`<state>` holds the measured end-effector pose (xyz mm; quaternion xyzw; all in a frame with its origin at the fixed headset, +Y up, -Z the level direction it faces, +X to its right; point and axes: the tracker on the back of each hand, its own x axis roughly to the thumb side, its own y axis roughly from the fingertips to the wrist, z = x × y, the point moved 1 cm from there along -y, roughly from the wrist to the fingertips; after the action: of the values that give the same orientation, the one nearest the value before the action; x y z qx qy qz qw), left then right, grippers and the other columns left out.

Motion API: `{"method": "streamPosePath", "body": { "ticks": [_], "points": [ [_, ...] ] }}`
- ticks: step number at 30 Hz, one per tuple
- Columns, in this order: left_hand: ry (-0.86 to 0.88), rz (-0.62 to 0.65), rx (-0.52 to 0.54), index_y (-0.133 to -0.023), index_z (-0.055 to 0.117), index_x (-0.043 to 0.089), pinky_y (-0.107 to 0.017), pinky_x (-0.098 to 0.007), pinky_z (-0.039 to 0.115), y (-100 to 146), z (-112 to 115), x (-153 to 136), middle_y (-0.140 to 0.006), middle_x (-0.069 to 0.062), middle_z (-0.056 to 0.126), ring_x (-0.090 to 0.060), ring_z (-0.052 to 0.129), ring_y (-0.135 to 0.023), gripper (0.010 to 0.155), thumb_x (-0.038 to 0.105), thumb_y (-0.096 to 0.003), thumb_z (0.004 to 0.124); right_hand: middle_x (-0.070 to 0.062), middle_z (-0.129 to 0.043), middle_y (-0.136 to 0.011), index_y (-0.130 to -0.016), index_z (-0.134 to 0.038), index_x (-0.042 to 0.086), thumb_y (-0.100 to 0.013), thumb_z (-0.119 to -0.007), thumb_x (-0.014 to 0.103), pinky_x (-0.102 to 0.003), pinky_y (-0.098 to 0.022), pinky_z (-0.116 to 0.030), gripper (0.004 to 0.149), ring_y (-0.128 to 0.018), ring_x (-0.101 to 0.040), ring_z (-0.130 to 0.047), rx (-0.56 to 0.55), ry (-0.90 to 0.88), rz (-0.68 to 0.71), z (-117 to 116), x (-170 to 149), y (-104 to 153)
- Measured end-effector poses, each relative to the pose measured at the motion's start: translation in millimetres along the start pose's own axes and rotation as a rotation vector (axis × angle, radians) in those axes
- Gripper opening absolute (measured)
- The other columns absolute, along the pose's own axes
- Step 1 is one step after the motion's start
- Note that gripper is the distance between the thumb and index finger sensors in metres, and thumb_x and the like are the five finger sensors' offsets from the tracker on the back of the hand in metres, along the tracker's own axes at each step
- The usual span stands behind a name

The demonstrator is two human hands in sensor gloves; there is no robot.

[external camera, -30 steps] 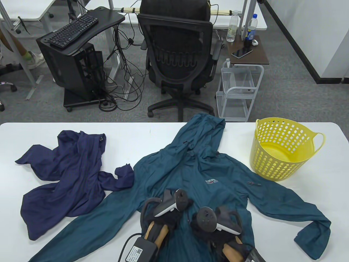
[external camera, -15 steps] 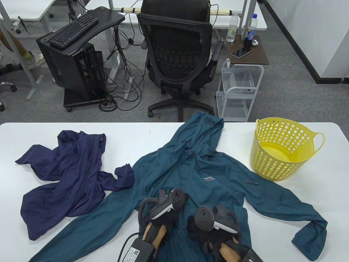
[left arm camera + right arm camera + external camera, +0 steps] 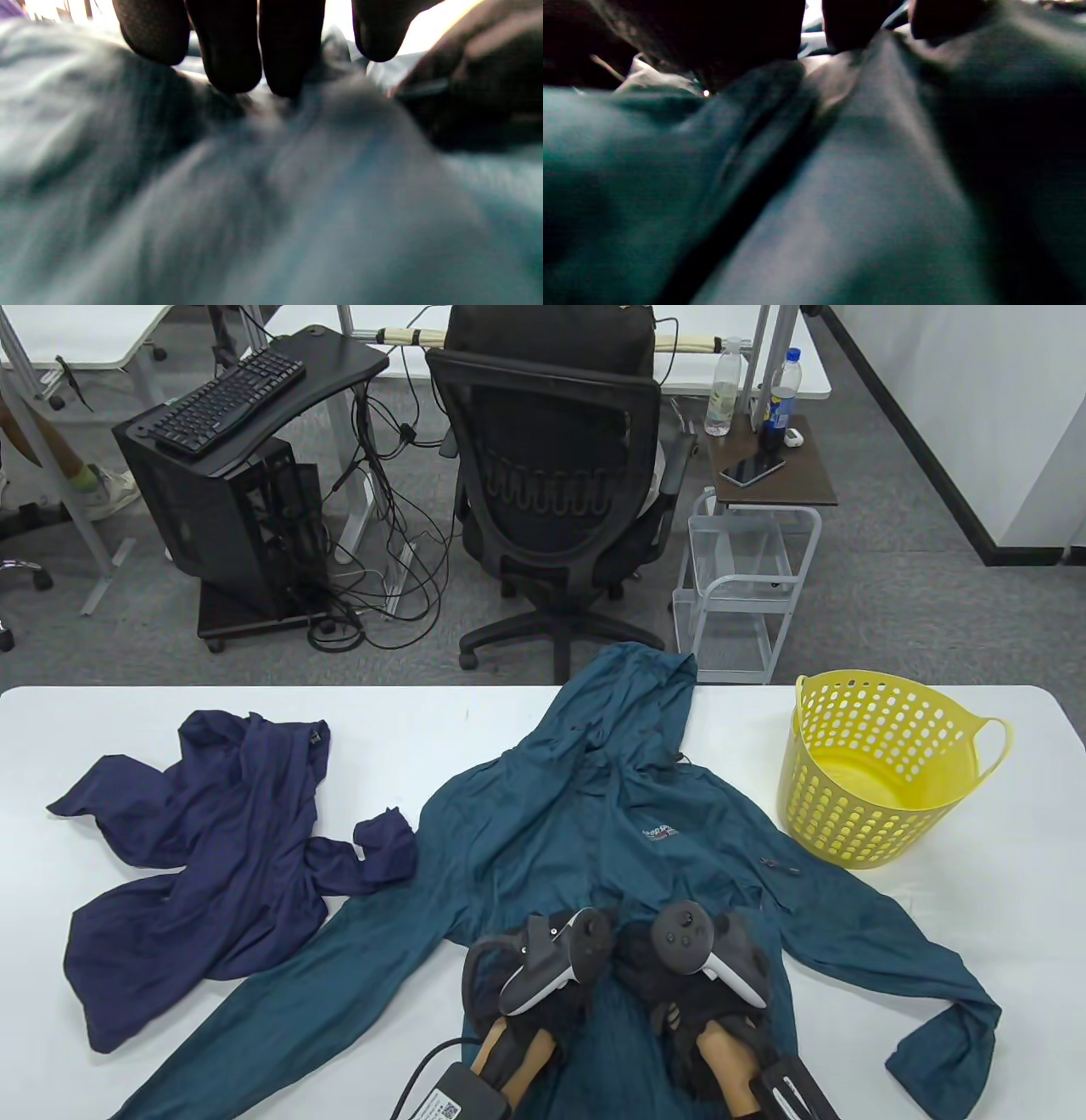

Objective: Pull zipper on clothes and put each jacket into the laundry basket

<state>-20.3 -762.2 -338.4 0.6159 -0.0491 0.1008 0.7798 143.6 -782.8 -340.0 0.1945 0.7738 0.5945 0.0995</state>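
Teal jacket (image 3: 585, 831): thin, crinkly windbreaker-type fabric with a hood, spread front-up across the middle of the white table (image 3: 424, 729), hood hanging past the far edge, both sleeves splayed out. Small logo on the chest.
Zipper: somewhere along the front near the hem, but both wrist views are way too blurry to pick out the slider.
Left hand (image 3: 543, 984): black mesh glove, down on the jacket's lower front. In the left wrist view the fingers (image 3: 229, 46) come down with the tips pressing into bunched fabric. Can't tell if it's actually pinching anything.
Right hand (image 3: 696, 976): right next to the left 1, nearly touching, also on the lower front of the jacket. Right wrist view is dark, fingers (image 3: 857, 21) sit against a raised fold. Grip here is anyone's guess too.
Navy jacket (image 3: 212, 857): same sort of light fabric, crumpled in a heap on the table's left side, 1 sleeve end just beside the teal one.
Laundry basket (image 3: 882, 772): yellow plastic, round, holes all over the wall, loop handle, standing upright on the table's right side, just beside the teal jacket's shoulder, well apart from both hands.
Background: black mesh office chair (image 3: 560, 492) just past the table.
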Motion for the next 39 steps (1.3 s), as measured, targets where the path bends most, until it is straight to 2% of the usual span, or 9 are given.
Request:
{"method": "streamPosePath", "body": {
  "ticks": [2,6,11,20,25,30,39],
  "points": [
    [-0.016,-0.006,-0.079,-0.096,0.065,0.055,-0.068,-0.057,0.064,-5.9,9.1,-0.5,-0.111,0.005,0.074,-0.032,0.076,-0.099,0.051,0.045,-0.0457,0.065,0.008,-0.075,-0.109,-0.091,-0.085,0.032,-0.049,-0.077,0.046,-0.065,-0.066,-0.054,0.046,-0.100,-0.040,-0.059,-0.005,0.014,0.016,-0.3,0.2,2.0],
    [-0.066,-0.021,-0.132,-0.095,0.063,0.059,-0.071,-0.059,0.058,-11.6,15.1,-4.1,-0.117,0.006,0.059,-0.033,0.063,-0.106,0.051,0.044,-0.0463,0.064,0.005,-0.079,-0.107,-0.090,-0.088,0.029,-0.048,-0.080,0.044,-0.068,-0.064,-0.058,0.046,-0.099,-0.044,-0.064,-0.023,0.054,0.063,0.1,7.1,8.7],
    [-0.076,-0.046,-0.137,-0.094,0.058,0.063,-0.072,-0.059,0.056,-15.1,18.0,-15.9,-0.118,0.008,0.052,-0.033,0.057,-0.107,0.051,0.044,-0.0464,0.064,0.003,-0.081,-0.107,-0.088,-0.090,0.027,-0.047,-0.081,0.043,-0.069,-0.064,-0.059,0.045,-0.097,-0.046,-0.069,-0.015,0.130,0.124,-1.7,22.5,18.6],
    [0.016,-0.106,-0.118,-0.092,0.059,0.066,-0.074,-0.057,0.050,-21.1,17.5,-59.5,-0.119,0.012,0.048,-0.028,0.049,-0.109,0.050,0.044,-0.0464,0.062,-0.001,-0.081,-0.107,-0.088,-0.090,0.027,-0.047,-0.080,0.044,-0.066,-0.068,-0.055,0.045,-0.101,-0.041,-0.065,-0.002,0.319,0.250,-11.4,72.1,43.2],
    [0.019,-0.123,-0.110,-0.092,0.058,0.066,-0.074,-0.057,0.049,-21.9,16.8,-72.0,-0.119,0.013,0.048,-0.027,0.049,-0.110,0.050,0.044,-0.0466,0.061,0.001,-0.086,-0.104,-0.087,-0.090,0.027,-0.047,-0.080,0.046,-0.065,-0.068,-0.057,0.045,-0.100,-0.040,-0.069,0.089,0.339,0.347,-21.3,91.7,53.3],
    [-0.017,-0.103,-0.097,-0.094,0.057,0.064,-0.074,-0.058,0.050,-19.7,16.4,-67.6,-0.119,0.011,0.049,-0.029,0.051,-0.109,0.051,0.044,-0.0462,0.062,0.004,-0.080,-0.107,-0.088,-0.088,0.031,-0.048,-0.077,0.048,-0.065,-0.066,-0.062,0.045,-0.097,-0.044,-0.072,0.159,0.325,0.328,-31.3,86.2,45.9],
    [0.008,-0.061,0.010,-0.096,0.056,0.061,-0.072,-0.059,0.054,-5.5,-5.2,-42.1,-0.118,0.009,0.057,-0.031,0.057,-0.108,0.053,0.044,-0.0459,0.062,0.010,-0.072,-0.110,-0.090,-0.084,0.034,-0.048,-0.075,0.049,-0.062,-0.067,-0.062,0.046,-0.102,-0.037,-0.064,0.109,0.175,0.182,-18.4,47.1,21.8]
  ]
}}
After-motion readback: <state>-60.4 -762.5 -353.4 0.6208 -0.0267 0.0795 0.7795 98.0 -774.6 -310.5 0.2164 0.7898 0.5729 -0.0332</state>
